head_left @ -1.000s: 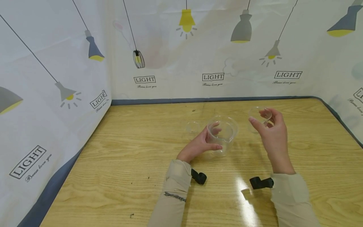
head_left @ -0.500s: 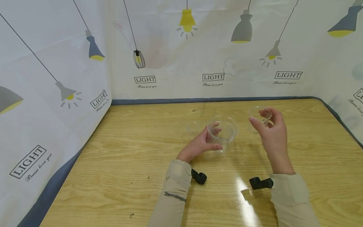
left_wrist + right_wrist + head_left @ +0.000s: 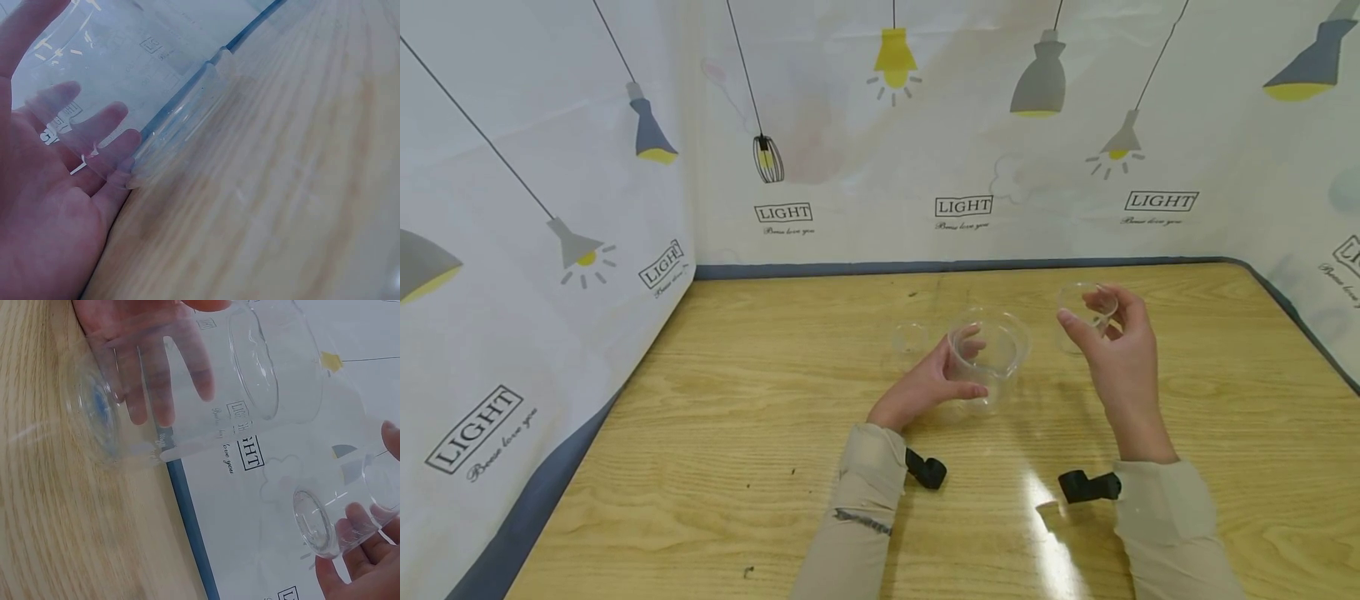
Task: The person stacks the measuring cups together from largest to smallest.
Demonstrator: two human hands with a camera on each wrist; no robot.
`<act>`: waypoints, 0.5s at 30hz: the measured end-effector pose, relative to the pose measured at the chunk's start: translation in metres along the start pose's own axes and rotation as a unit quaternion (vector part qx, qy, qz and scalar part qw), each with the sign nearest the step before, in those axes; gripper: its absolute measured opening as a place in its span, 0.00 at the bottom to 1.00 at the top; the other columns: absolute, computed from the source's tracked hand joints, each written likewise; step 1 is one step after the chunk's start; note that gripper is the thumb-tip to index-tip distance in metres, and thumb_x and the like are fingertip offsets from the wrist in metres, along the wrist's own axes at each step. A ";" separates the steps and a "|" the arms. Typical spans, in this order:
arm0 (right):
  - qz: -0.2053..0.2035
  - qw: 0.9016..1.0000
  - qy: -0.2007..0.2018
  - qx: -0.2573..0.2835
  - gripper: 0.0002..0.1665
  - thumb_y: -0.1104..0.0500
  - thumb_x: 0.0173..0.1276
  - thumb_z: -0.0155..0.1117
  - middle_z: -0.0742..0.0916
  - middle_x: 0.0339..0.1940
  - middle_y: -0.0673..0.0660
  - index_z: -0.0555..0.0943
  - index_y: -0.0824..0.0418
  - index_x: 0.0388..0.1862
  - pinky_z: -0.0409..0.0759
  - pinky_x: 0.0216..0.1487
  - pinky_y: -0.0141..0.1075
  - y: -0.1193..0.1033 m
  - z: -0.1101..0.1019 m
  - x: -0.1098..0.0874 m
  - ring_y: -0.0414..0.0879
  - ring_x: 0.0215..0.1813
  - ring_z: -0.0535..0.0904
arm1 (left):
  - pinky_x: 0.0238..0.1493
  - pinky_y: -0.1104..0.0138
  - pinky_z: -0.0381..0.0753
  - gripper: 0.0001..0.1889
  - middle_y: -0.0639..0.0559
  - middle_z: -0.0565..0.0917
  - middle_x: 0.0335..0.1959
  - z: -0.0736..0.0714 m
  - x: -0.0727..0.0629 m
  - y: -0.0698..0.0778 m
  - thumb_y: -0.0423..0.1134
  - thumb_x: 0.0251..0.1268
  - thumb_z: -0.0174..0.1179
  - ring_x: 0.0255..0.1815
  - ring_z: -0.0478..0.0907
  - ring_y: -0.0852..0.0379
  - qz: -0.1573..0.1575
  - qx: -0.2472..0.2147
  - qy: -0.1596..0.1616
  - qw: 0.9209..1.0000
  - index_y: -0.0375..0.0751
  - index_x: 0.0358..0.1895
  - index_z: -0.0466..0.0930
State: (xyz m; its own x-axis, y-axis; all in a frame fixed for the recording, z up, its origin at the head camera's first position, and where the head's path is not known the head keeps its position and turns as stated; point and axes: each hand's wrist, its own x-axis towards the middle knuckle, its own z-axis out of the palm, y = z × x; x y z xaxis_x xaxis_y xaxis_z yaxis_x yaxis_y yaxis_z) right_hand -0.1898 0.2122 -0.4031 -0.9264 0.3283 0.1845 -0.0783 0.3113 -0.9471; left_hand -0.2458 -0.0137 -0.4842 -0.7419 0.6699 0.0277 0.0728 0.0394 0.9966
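A large clear cup (image 3: 1002,382) stands upright on the wooden table in the head view. My left hand (image 3: 925,382) grips it from the left, thumb in front and fingers behind; its wall also shows before the fingers in the left wrist view. Whether a second cup is nested inside, I cannot tell. To the right, my right hand (image 3: 1122,346) holds a smaller clear glass (image 3: 1084,302) between thumb and fingers. In the right wrist view that small glass (image 3: 314,526) is raised off the table, apart from the large cup (image 3: 187,434).
Behind my left wrist lies another small transparent object (image 3: 911,337), its kind unclear. A white curtain (image 3: 850,233) with printed lamps borders the table (image 3: 715,517) at the back and sides. Black wrist devices (image 3: 927,472) stick out from both sleeves.
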 end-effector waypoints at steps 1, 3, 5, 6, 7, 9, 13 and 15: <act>0.000 1.000 -0.001 -0.001 0.36 0.44 0.56 0.63 0.72 0.55 0.52 0.62 0.50 0.61 0.58 0.61 0.41 0.000 0.000 0.000 0.44 0.59 0.62 | 0.54 0.66 0.67 0.43 0.53 0.61 0.65 0.000 0.001 -0.002 0.43 0.50 0.66 0.64 0.58 0.55 0.002 0.002 0.001 1.000 0.63 0.67 0.49; -0.001 1.000 -0.002 -0.002 0.36 0.43 0.56 0.62 0.72 0.55 0.52 0.62 0.50 0.62 0.58 0.61 0.41 -0.001 0.000 -0.001 0.44 0.59 0.62 | 0.55 0.65 0.66 0.43 0.53 0.61 0.65 0.000 0.001 -0.004 0.43 0.50 0.66 0.64 0.58 0.56 0.005 0.004 0.003 1.000 0.62 0.67 0.49; -0.003 1.000 -0.002 -0.004 0.36 0.44 0.56 0.62 0.72 0.55 0.51 0.62 0.50 0.62 0.58 0.62 0.42 -0.001 0.000 -0.001 0.44 0.59 0.62 | 0.55 0.65 0.66 0.43 0.54 0.61 0.65 0.000 0.001 -0.005 0.43 0.50 0.66 0.64 0.58 0.56 0.008 0.005 0.004 1.000 0.60 0.68 0.49; -0.003 1.000 -0.002 -0.005 0.36 0.43 0.56 0.62 0.72 0.55 0.51 0.62 0.50 0.62 0.58 0.62 0.42 -0.002 0.000 -0.001 0.44 0.59 0.62 | 0.55 0.65 0.66 0.43 0.54 0.61 0.65 0.000 0.001 -0.005 0.43 0.50 0.66 0.64 0.58 0.56 0.008 0.005 0.004 1.000 0.60 0.68 0.49; -0.003 1.000 -0.002 -0.006 0.37 0.43 0.56 0.62 0.72 0.55 0.51 0.62 0.50 0.62 0.58 0.62 0.42 -0.002 0.001 -0.001 0.44 0.59 0.62 | 0.55 0.65 0.66 0.43 0.53 0.61 0.65 0.000 0.001 -0.005 0.43 0.49 0.66 0.64 0.58 0.56 0.008 0.005 0.005 1.000 0.60 0.68 0.49; -0.006 1.000 -0.002 -0.005 0.36 0.43 0.56 0.63 0.72 0.55 0.51 0.62 0.50 0.62 0.58 0.61 0.43 -0.003 0.001 -0.002 0.43 0.59 0.63 | 0.55 0.65 0.66 0.43 0.53 0.61 0.65 0.000 0.001 -0.005 0.42 0.49 0.66 0.64 0.58 0.56 0.006 0.004 0.005 1.000 0.61 0.68 0.49; -0.012 1.000 -0.003 0.005 0.36 0.44 0.56 0.63 0.73 0.54 0.51 0.62 0.52 0.61 0.58 0.61 0.42 -0.006 0.003 -0.003 0.44 0.58 0.63 | 0.55 0.66 0.66 0.43 0.51 0.60 0.66 0.000 0.000 0.000 0.41 0.50 0.66 0.65 0.58 0.55 0.000 -0.002 0.002 1.000 0.62 0.67 0.49; -0.016 1.000 -0.006 0.008 0.35 0.45 0.56 0.63 0.73 0.54 0.51 0.63 0.52 0.61 0.59 0.60 0.41 -0.007 0.004 -0.003 0.43 0.58 0.63 | 0.55 0.66 0.66 0.42 0.50 0.59 0.66 0.001 -0.002 0.005 0.40 0.50 0.66 0.65 0.57 0.53 -0.003 -0.006 -0.001 1.000 0.64 0.66 0.50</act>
State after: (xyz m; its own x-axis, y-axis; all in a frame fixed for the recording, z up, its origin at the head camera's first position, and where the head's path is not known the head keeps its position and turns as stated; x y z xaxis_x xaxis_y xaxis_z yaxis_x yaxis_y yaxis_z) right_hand -0.1877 0.2055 -0.3980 -0.9277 0.3080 0.2109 -0.1130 0.3067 -0.9451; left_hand -0.2435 -0.0139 -0.4794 -0.7409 0.6713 0.0225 0.0611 0.0340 0.9975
